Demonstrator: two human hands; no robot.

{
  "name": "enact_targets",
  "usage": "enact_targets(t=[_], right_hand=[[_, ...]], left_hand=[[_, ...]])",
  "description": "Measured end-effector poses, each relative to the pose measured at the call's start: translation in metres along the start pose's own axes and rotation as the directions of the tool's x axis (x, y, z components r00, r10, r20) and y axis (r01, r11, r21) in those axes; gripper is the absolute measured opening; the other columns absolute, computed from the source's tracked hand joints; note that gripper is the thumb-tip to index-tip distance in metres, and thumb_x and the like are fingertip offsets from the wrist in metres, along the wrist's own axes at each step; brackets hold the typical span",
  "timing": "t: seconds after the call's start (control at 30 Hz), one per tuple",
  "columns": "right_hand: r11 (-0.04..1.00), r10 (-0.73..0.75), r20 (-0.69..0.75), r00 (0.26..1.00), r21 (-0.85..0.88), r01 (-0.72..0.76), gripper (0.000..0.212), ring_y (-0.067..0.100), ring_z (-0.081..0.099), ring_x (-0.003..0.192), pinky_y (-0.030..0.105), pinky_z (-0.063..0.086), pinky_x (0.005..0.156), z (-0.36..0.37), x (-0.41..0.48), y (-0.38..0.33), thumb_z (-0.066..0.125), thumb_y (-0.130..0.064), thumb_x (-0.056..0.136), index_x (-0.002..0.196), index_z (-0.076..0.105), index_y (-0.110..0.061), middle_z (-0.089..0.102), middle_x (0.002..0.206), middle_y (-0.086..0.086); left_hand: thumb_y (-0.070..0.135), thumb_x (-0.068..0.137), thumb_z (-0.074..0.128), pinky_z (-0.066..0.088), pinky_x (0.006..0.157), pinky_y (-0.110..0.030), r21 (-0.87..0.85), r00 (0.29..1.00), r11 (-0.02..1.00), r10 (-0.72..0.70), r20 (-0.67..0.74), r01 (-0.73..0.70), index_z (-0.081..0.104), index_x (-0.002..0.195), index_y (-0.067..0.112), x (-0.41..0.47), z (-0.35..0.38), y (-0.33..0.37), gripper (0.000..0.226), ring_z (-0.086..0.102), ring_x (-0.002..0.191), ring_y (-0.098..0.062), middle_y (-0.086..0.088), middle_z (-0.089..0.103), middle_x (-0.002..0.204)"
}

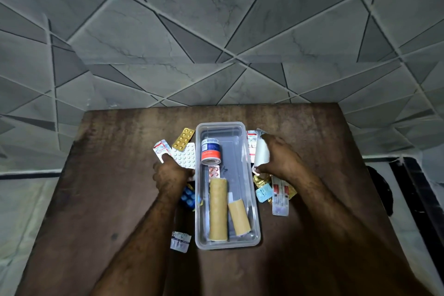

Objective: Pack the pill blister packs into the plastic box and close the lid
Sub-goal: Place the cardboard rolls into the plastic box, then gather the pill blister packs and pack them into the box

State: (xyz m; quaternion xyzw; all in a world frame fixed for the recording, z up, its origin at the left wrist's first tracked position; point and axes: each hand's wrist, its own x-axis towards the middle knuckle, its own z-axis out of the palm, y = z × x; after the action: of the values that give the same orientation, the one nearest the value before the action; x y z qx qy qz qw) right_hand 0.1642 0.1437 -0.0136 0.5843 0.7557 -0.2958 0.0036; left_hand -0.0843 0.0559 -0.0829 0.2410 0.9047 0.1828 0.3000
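Note:
A clear plastic box stands open in the middle of the brown table. Inside lie a blue-and-orange roll, a small pink blister pack and two tan rolls. Left of the box, my left hand rests on a white blister pack, fingers closed over its near edge. Beside that pack lie a gold blister pack and a red-and-white strip. Right of the box, my right hand grips a white roll. No lid is in view.
More packs lie around the box: a blue one by my left wrist, a silver one at the near left, and gold, light-blue and red-and-white ones at the right. The table stands on a grey tiled floor.

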Motion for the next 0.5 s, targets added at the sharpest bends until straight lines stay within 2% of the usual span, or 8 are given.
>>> enact_targets(t=[0.17,0.27,0.33,0.43,0.5], right_hand=[[1.000,0.000,-0.002,1.000,0.020,0.000,0.096,0.024,0.047,0.126,0.031,0.040,0.098,-0.004,-0.006,-0.004,0.087,-0.024,0.062,0.144,0.038,-0.019,0.046,0.143,0.007],[0.998,-0.037,-0.031,0.999,0.057,0.039,0.091,0.024,0.047,0.127,0.030,0.040,0.099,-0.008,-0.011,-0.011,0.085,-0.020,0.066,0.144,0.039,-0.019,0.047,0.143,0.007],[0.993,-0.073,-0.074,0.995,0.091,0.080,0.087,0.024,0.051,0.123,0.032,0.042,0.098,-0.012,-0.013,-0.016,0.084,-0.018,0.066,0.141,0.041,-0.019,0.049,0.141,0.008],[0.989,-0.102,-0.104,0.989,0.096,0.112,0.091,0.024,0.051,0.122,0.037,0.047,0.100,-0.015,-0.011,-0.023,0.086,-0.021,0.064,0.142,0.039,-0.021,0.046,0.143,0.006],[0.986,-0.145,-0.102,0.984,0.067,0.153,0.093,0.023,0.047,0.126,0.035,0.044,0.102,-0.013,-0.006,-0.029,0.086,-0.024,0.065,0.143,0.037,-0.021,0.040,0.146,0.004]], left_hand=[[0.024,0.060,0.086,0.051,0.084,-0.038,-0.112,1.000,0.994,0.000,0.028,0.003,0.056,0.117,0.013,0.010,-0.003,-0.010,0.066,0.065,0.106,-0.036,-0.015,0.068,0.117],[0.019,0.066,0.079,0.056,0.079,-0.036,-0.232,0.998,0.973,0.020,0.058,-0.006,0.066,0.095,0.012,0.010,-0.011,-0.015,0.032,0.070,0.088,-0.030,-0.013,0.074,0.104],[0.014,0.070,0.077,0.056,0.071,-0.035,-0.316,0.998,0.949,0.029,0.057,-0.010,0.064,0.075,0.014,0.005,-0.023,-0.013,0.014,0.069,0.075,-0.027,-0.013,0.074,0.090],[0.014,0.072,0.076,0.053,0.074,-0.039,-0.299,0.992,0.946,0.123,-0.036,-0.128,0.061,0.070,0.017,-0.006,-0.043,-0.003,0.016,0.069,0.081,-0.030,-0.009,0.072,0.080],[0.014,0.075,0.074,0.049,0.070,-0.033,-0.263,0.969,0.935,0.211,-0.127,-0.238,0.060,0.074,0.022,-0.019,-0.055,0.008,0.016,0.066,0.078,-0.026,-0.001,0.067,0.076]])
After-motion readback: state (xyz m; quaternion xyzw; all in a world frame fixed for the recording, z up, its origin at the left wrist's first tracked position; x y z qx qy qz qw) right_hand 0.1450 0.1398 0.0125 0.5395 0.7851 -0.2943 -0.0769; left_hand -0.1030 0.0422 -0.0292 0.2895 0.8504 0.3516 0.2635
